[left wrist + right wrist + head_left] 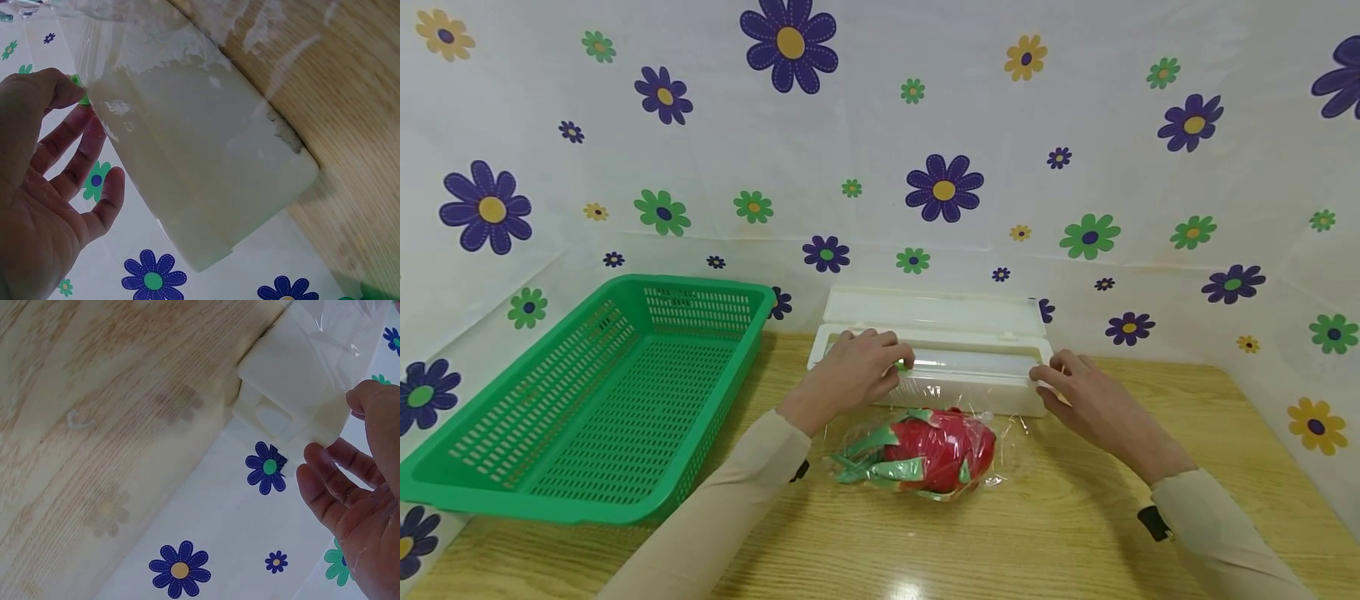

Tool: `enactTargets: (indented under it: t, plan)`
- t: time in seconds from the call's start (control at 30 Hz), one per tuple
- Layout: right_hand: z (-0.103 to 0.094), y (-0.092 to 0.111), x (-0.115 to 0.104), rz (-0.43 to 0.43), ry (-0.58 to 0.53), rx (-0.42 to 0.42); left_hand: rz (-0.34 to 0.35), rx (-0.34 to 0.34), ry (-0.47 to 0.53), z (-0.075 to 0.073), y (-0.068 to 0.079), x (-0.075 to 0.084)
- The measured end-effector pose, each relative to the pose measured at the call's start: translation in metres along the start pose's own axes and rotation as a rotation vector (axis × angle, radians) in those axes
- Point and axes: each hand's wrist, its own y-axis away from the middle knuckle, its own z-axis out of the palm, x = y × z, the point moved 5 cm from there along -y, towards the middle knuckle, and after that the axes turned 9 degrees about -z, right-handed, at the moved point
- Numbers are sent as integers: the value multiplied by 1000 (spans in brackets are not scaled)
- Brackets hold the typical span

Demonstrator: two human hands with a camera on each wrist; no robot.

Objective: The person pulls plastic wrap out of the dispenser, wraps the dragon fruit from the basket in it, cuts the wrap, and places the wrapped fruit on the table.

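Observation:
A white cling film box [970, 398] lies at the back of the table, its lid [940, 308] raised and a film roll [973, 363] inside. My left hand [861, 367] pinches a small green slide cutter [80, 90] at the box's front rim, thumb against fingers. At the box's right end, my right hand [1093, 404] grips the front corner between thumb and fingertips. Clear film drapes down the box front in both wrist views. In front of the box, a red dragon fruit [936, 450] with green scales lies under wrinkled film.
A green slotted basket [700, 433] stands on the left of the wooden table [1000, 542]. Behind the box rises a white flower-printed cloth [865, 133], which also lines both sides.

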Motion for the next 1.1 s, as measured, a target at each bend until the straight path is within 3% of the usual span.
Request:
enactTargets:
  t: [1.1]
  plan:
    - [1, 0, 1, 6, -5, 4, -4, 27, 1, 0, 4, -6]
